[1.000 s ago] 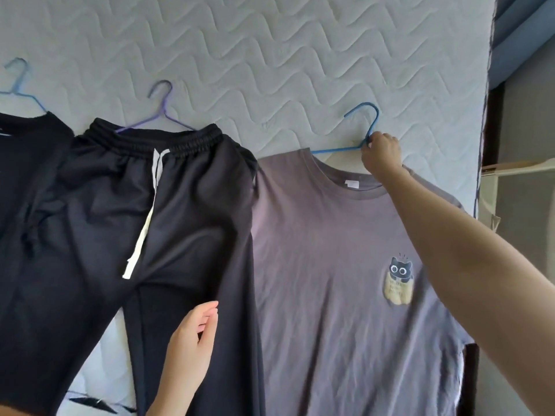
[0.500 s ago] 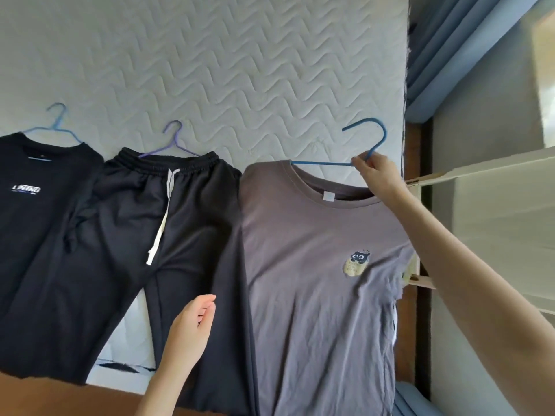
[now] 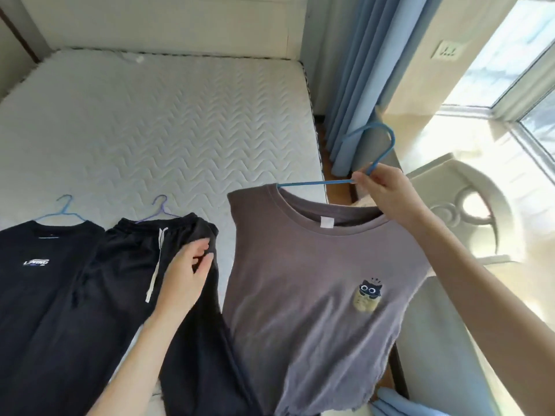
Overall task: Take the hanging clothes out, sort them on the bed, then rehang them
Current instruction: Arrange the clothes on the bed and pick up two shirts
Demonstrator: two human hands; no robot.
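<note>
Right hand: the right hand (image 3: 387,193) is pinching the blue hanger (image 3: 372,159) at the base of its hook, fingers closed on the wire, and is holding it up at the right edge of the bed (image 3: 156,121)
Grey T-shirt: the grey T-shirt (image 3: 306,295) is hanging from that hanger, clear of the mattress at the collar, draping down at the near right
Left hand: the left hand (image 3: 186,274) is resting on the black trousers (image 3: 126,295), fingers loosely curled over the cloth near the waistband; whether it is gripping the fabric cannot be told
Other garments: the black T-shirt (image 3: 45,280) on the light blue hanger (image 3: 64,210) and the trousers on the purple hanger (image 3: 160,207) are lying flat at the near left, side by side and touching
Risk, slipping collar: the left shoulder of the grey shirt is sitting near the end of the hanger arm; tilting the hanger is likely to be letting the collar slide off
Risk, thin grip: a pinch on a narrow wire is allowing the hanger to be twisting under the hanging weight
Risk, snagging: the raised hook is passing close to the blue curtain (image 3: 354,70) at the far right and could be catching it
Risk, dragging: the left hand moving away with cloth under it could be pulling the trousers off their hanger and disturbing the sorted row
</note>
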